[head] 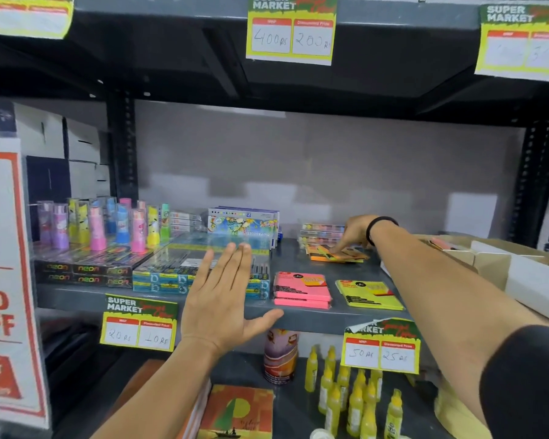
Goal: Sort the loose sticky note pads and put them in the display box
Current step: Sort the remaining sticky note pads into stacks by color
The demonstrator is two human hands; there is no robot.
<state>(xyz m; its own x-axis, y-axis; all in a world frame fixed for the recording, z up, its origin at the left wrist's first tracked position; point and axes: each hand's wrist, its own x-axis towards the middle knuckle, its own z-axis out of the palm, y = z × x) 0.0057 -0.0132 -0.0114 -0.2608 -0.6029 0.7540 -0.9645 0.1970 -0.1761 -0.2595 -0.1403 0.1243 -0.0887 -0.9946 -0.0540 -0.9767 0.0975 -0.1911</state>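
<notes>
1. A sale poster (pixel 4 280) hangs at the far left edge, in front of the grey shelf (pixel 298 318).
2. On the shelf's left end stand pastel tubes (pixel 99 226) on top of flat black neon boxes (pixel 86 274).
3. Beside those lie blue pen packs (pixel 162 277), with a box of oil pastels (pixel 244 226) upright behind them.
4. The left hand (pixel 219 299) hovers in front of the pen packs, palm flat, fingers together and thumb spread wide; it holds nothing.
5. Just right of the pen packs, near the shelf's front edge, lies a stack of pink pads (pixel 301 289).
6. Near them, a little apart, lie yellow pads (pixel 370 294).
7. Farther back lie orange pads (pixel 336 253), loosely fanned, in front of a small stack of clear cases (pixel 322 232).
8. The right hand (pixel 357 231), a black band on its wrist, reaches over the orange pads with its fingertips down on them; whether it grips one I cannot tell.
9. At the right end sits the cardboard display box (pixel 520 274) with white dividers, partly behind the right forearm.
10. On the lower shelf stand a can (pixel 281 356) and yellow bottles (pixel 352 394).
</notes>
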